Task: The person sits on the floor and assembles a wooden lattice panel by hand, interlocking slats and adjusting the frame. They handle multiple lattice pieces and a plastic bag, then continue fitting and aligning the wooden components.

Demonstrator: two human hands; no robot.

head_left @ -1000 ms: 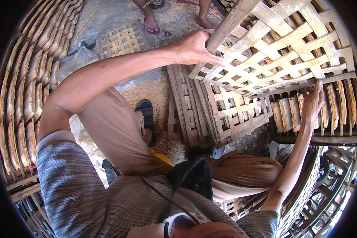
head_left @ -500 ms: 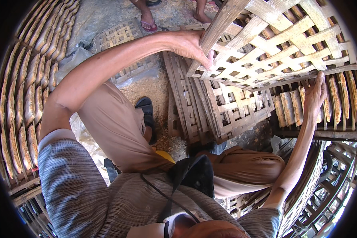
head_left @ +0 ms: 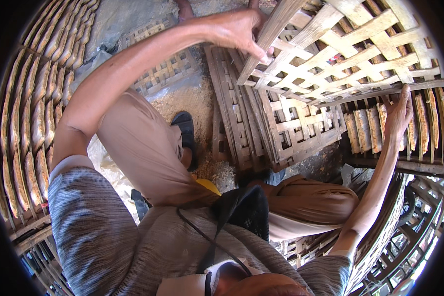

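Observation:
A woven bamboo lattice tray (head_left: 350, 47) with a wooden frame stands tilted up at the upper right. My left hand (head_left: 241, 32) grips its left frame bar, the thumb on the near face and the other fingers partly hidden behind. At the tray's lower edge my right hand (head_left: 398, 113) is closed, its fingertips up at the rim and partly hidden. Just below the raised tray lies a stack of similar lattice trays (head_left: 301, 130). Beside my right hand are upright light-brown slabs (head_left: 364, 130) in a slatted rack.
Tall racks of brown slabs (head_left: 37, 118) line the left side. A lattice panel (head_left: 165, 71) lies on the dusty floor near plastic sheeting. More stacked trays (head_left: 380, 237) stand at the lower right. Another person's foot (head_left: 185, 11) shows at the top edge.
My left hand and the tray's left side have shifted slightly up and right in the view. The other person's feet are now mostly out of the picture. Both hands keep their places on the tray.

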